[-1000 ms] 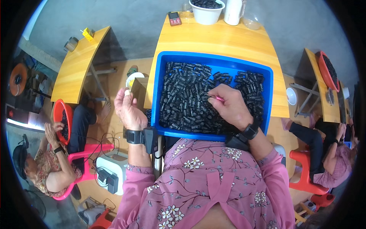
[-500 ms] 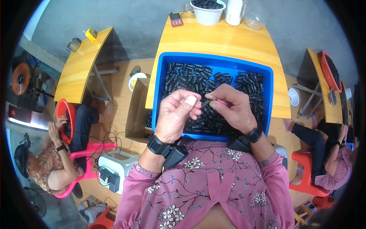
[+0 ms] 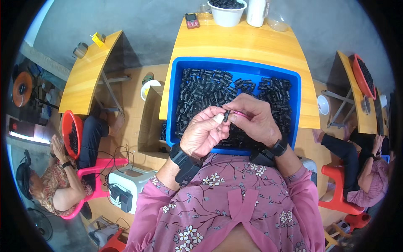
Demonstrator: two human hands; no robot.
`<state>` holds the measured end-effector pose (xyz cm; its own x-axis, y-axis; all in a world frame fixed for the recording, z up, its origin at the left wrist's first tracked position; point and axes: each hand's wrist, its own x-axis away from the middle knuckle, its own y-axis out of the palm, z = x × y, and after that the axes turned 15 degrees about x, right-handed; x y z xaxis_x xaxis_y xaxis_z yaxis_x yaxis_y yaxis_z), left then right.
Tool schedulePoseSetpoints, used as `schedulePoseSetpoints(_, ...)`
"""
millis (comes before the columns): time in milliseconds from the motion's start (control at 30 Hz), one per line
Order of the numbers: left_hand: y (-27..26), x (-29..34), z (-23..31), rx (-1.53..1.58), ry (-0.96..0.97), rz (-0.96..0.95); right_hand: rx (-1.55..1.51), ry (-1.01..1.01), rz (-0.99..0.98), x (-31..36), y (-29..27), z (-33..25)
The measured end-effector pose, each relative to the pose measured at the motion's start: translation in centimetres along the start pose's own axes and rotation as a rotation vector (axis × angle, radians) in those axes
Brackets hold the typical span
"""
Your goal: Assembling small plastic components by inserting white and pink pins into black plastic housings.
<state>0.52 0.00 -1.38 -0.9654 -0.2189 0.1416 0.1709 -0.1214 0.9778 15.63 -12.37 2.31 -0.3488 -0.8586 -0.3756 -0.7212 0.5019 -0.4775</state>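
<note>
Over the blue bin point(image 3: 235, 62) my two hands meet, fingers closed. My left hand point(image 3: 204, 130), its thumb wrapped in something pale, pinches a small black plastic part point(image 3: 226, 115). From the other side my right hand point(image 3: 256, 119) grips a slim pink object point(image 3: 240, 113), mostly hidden in the fingers, its tip close to the black part. I cannot make out whether the two touch. Beneath the hands, many short black cylindrical plastic parts point(image 3: 201, 90) fill the bin in heaps.
Under the bin stands a yellow wooden table point(image 3: 235, 42). A white tub point(image 3: 226, 16) of black parts and a small red device point(image 3: 192, 21) rest at its far edge. A cardboard box point(image 3: 147, 126) is on the floor at left. Co-workers sit on both sides.
My left hand has moved right and slightly down, up against my right hand. A black part now shows between the fingertips. My right hand has barely shifted.
</note>
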Motion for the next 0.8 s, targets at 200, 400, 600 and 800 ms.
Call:
schedulePoseSetpoints(200, -0.1, 0.1, -0.2, -0.055, 0.008, 0.007, -0.02, 0.037, -0.026, 0.0, 0.0, 0.4)
schedulePoseSetpoints(400, 0.0, 0.0, -0.3, -0.017, 0.008, -0.017, -0.024, 0.067, -0.047, 0.0, 0.0, 0.1)
schedulePoseSetpoints(600, -0.7, -0.2, -0.3, 0.061, 0.042, -0.032, -0.044, 0.107, 0.027, 0.0, -0.2, 0.2)
schedulePoseSetpoints(800, -0.7, -0.4, -0.3, 0.125, 0.082, -0.049, 0.151, -0.093, 0.026, 0.3, 0.1, 0.5)
